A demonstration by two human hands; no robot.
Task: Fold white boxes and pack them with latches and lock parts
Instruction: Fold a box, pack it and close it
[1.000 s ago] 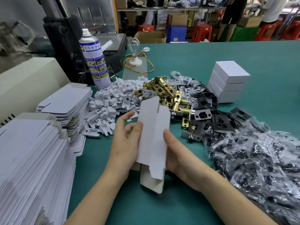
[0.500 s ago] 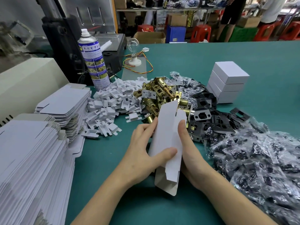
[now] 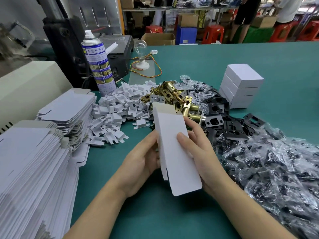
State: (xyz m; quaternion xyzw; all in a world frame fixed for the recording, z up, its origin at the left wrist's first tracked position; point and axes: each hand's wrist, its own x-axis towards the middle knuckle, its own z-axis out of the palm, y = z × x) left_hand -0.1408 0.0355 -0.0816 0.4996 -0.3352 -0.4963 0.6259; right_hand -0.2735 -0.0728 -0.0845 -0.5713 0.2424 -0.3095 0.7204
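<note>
I hold a white box blank upright over the green table, partly formed into a sleeve with its end flaps loose. My left hand grips its left edge, and my right hand grips the right side with the thumb on the front face. Beyond it lies a heap of brass latches, then black strike plates and a big pile of bagged lock parts at the right. Three folded white boxes are stacked at the back right.
Stacks of flat box blanks fill the left side, with another stack behind. A pile of white plastic inserts lies centre-left. A spray can, a black machine and a bulb on a wired base stand at the back.
The blank has been opened from flat into a sleeve and turned, so its broad face now points at me. Both hands have shifted right and regripped its sides.
</note>
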